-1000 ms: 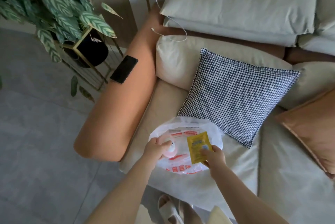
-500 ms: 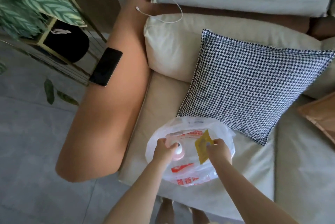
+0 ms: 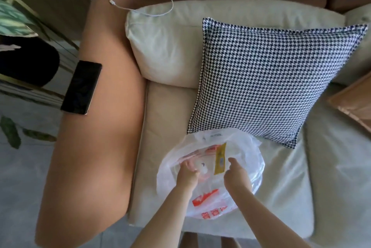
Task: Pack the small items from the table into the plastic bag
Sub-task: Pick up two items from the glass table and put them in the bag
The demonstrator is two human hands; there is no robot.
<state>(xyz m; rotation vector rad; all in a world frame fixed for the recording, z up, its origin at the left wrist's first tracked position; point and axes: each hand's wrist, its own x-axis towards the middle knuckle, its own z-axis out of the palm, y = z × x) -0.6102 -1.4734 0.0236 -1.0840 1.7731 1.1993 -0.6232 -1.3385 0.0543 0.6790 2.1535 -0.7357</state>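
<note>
A translucent white plastic bag [image 3: 212, 207] with red print lies open on the sofa seat. Inside its mouth my left hand [image 3: 186, 173] curls its fingers round a small pink and white round item [image 3: 202, 168]. A yellow packet [image 3: 220, 158] stands edge-on in the bag's opening. My right hand [image 3: 236, 175] hovers just right of the packet. Its thumb is straight, with a narrow gap to the packet, and its fingers are turned away from view.
A houndstooth cushion [image 3: 271, 79] leans right behind the bag. A black phone [image 3: 82, 87] lies on the orange armrest [image 3: 96, 147], and a white charging cable [image 3: 152, 9] trails over the backrest. A potted plant [image 3: 18, 26] stands at left, a tan cushion [image 3: 355, 103] at right.
The view has moved closer over the sofa. The yellow packet has turned edge-on and gone lower into the bag, and my right hand no longer pinches it. My left hand keeps its item.
</note>
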